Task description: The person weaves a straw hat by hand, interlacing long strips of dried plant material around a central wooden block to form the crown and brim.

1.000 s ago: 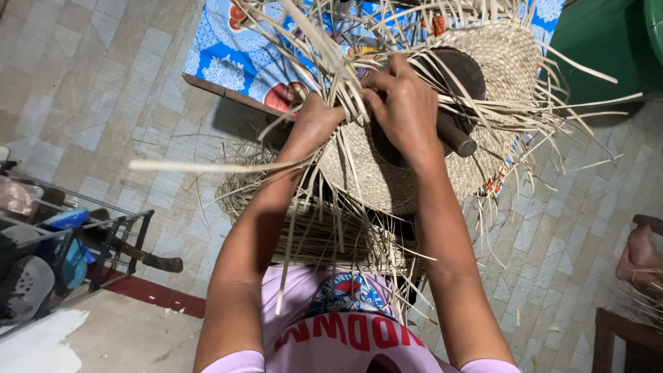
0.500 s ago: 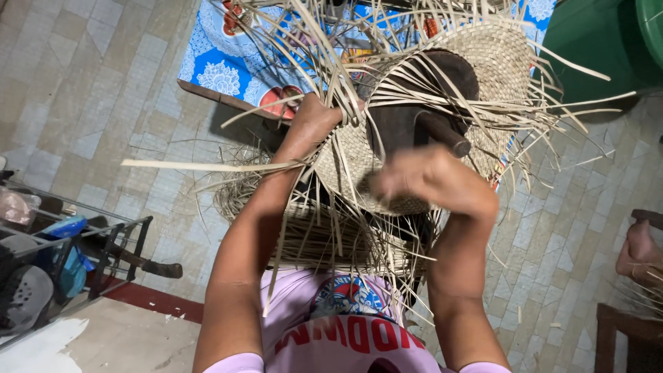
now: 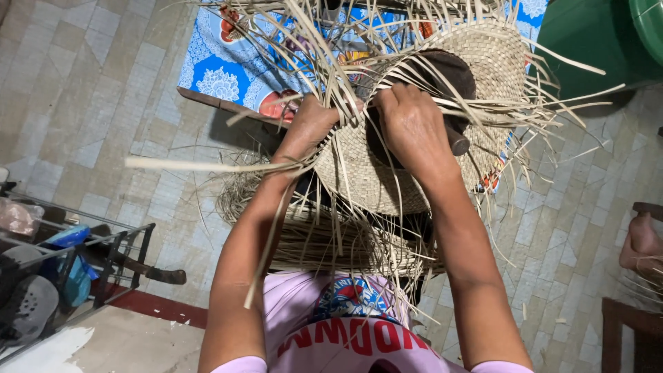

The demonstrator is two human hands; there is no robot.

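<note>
Seen from above, in the upper middle of the frame: a half-woven straw hat [image 3: 387, 173] pulled over a dark rounded wooden block [image 3: 442, 76], loose pale strips [image 3: 331, 76] fanning out from its edge in every direction. Left hand [image 3: 314, 121] at the left edge of the weave, fingers curled shut around a bunch of those strips. Right hand [image 3: 414, 128] just beside it, laid over the crown, fingers bent down and pinching strips against the block; how tightly, cannot tell. One long flat strip [image 3: 200, 166] jutting level toward the left of the frame. Under the forearms, lower middle, a heap of dry straw [image 3: 331, 242] on the lap, above a pink printed shirt [image 3: 345, 324]. Behind the hat, upper middle, a blue patterned cloth [image 3: 221, 69] over a low counter. Tiled floor [image 3: 83, 103] across the left. Lower left, a black wire rack [image 3: 90, 255] with oddments. Upper right, a green tub [image 3: 594, 41].
</note>
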